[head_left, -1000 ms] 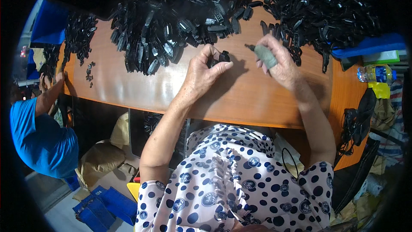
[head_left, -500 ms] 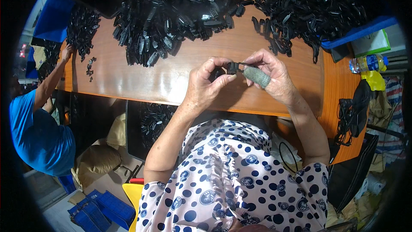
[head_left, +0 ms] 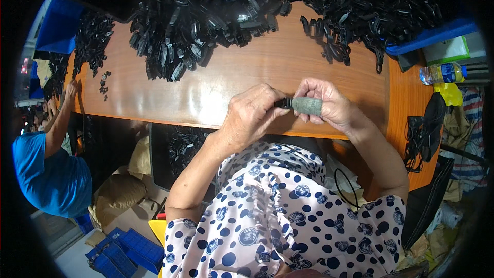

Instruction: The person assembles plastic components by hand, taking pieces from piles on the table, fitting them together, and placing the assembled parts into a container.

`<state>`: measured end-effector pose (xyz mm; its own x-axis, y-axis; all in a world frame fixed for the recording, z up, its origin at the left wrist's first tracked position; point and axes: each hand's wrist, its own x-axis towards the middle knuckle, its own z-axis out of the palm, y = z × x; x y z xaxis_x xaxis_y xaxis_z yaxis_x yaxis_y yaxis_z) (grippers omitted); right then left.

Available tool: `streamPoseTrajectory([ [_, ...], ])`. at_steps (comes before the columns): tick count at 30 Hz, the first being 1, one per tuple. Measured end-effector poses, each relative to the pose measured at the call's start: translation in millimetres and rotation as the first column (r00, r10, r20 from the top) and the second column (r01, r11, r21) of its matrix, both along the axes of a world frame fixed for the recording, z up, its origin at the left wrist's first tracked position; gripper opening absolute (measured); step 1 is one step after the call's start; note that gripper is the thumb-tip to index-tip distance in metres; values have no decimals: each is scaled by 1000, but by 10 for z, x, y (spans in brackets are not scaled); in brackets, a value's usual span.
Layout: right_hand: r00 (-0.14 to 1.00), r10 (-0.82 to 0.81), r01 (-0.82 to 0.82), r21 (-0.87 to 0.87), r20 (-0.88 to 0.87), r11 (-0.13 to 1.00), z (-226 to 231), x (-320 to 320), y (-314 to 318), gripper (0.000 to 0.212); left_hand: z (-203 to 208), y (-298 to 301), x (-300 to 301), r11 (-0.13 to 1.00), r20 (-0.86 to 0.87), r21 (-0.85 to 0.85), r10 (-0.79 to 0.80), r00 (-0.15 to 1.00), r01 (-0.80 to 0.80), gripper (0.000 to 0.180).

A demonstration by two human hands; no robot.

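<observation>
Over the near edge of the wooden table (head_left: 247, 67), both hands meet at a small black plastic part (head_left: 284, 103). My left hand (head_left: 252, 110) pinches it between thumb and curled fingers, which hide most of it. From the other side my right hand (head_left: 329, 104) closes on the part's right end. A grey-green knitted sleeve (head_left: 307, 106) covers one right finger and hides the exact contact. Beyond the hands lies a big heap of black plastic parts (head_left: 180, 31), some with shiny faces, and a second heap (head_left: 355, 15) at the far right.
At left, a person in a blue shirt (head_left: 49, 175) reaches to another black pile (head_left: 92, 46). Small loose pieces (head_left: 104, 85) lie near it. At right are a plastic bottle (head_left: 443, 73) and black cords (head_left: 416, 144). Blue crates (head_left: 123, 249) stand at lower left.
Both hands have come down toward the table's near edge and closer together, the left fingers covering more of the black part. The co-worker's arm has lowered slightly.
</observation>
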<state>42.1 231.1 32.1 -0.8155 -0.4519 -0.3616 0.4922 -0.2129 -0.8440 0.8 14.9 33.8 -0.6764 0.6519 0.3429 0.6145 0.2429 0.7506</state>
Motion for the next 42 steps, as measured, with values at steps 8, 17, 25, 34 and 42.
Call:
streamPoseTrajectory([
  [8,976,104,-93,-61,194,994,-197,-86,67,18,-72,33,13,1000,156,-8,17,988,-16,18],
  [17,993,-58,49,-90,-101,995,-129,-323,-141,61,-304,158,-233,870,801,331,-54,596,-366,24],
  [25,998,-39,16,-386,-53,922,-226,-474,-188,71,-342,206,-282,696,890,455,-376,257,-556,16],
  [34,997,-71,65,-270,-13,961,-454,-492,-280,56,-609,160,-235,726,909,374,-411,72,-577,21],
  [42,982,82,-10,385,-170,923,-537,-735,39,57,-466,-317,-294,691,979,172,-39,202,-702,13],
])
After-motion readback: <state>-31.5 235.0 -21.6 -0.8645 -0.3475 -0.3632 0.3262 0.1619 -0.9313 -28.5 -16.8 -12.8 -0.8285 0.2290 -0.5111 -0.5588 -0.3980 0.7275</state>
